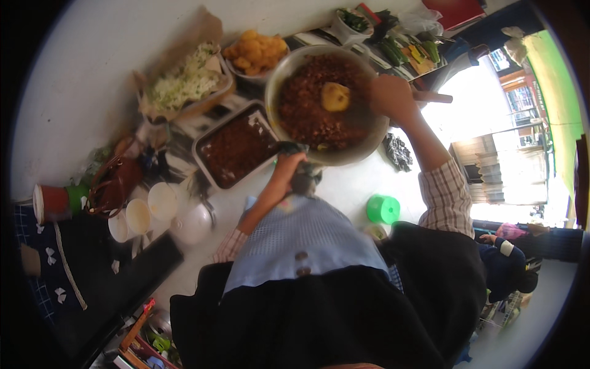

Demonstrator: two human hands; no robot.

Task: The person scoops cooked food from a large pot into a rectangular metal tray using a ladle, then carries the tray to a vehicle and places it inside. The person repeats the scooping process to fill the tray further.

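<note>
A large metal pot (273, 107) holds a chunky dark red stew (304, 113), with a round yellow piece of food (335, 97) on top. At the pot's right rim, my right hand (392, 99) grips a wooden handle (433, 97); its other end is hidden by the hand and blurred. My left hand (290, 165) is closed on a dark cloth (304, 177) at the pot's near left edge. Just left of the pot lies a rectangular metal tray (197, 150) with a dark red-brown mass inside.
Behind the tray stand a container of shredded cabbage (189, 85) and a bowl of golden fried pieces (256, 51). Sliced green vegetables (394, 51) lie at the back right. White cups (138, 216) and a brown handbag (115, 182) sit left. A green plastic stool (383, 209) and another person (502, 267) are right.
</note>
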